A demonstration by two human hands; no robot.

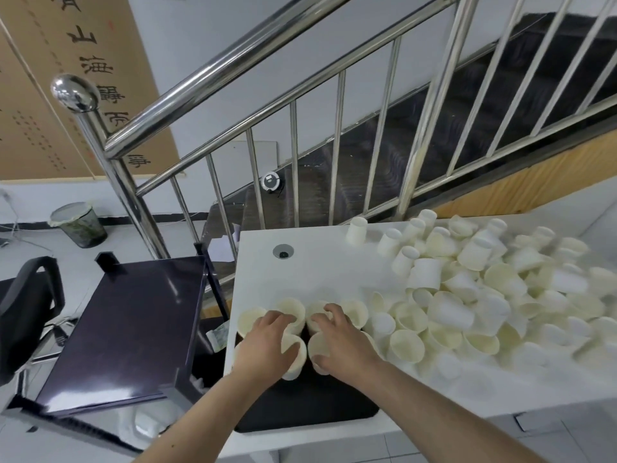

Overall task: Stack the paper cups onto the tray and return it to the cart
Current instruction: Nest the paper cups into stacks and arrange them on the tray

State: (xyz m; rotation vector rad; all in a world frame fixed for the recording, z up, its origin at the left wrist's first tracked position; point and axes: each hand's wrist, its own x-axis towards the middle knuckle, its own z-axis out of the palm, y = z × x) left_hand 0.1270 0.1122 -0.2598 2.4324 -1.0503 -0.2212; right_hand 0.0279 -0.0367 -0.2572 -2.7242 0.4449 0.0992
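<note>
Cream paper cups (pixel 474 295), plain: loose heap on white table (pixel 317 265), tipped all ways. Several stand mouth-up on black tray (pixel 300 406) at table's near edge. Left hand (pixel 270 342) and right hand (pixel 337 339) each curl fingers over tray cups' rims, gripping them. Dark cart (pixel 127 329) beside table, left.

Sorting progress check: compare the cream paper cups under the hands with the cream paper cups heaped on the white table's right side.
The cups under the hands stand upright, mouths up, in rows on the black tray. The heaped cups lie jumbled, many tipped or upside down, on the white table. Both look alike.
</note>
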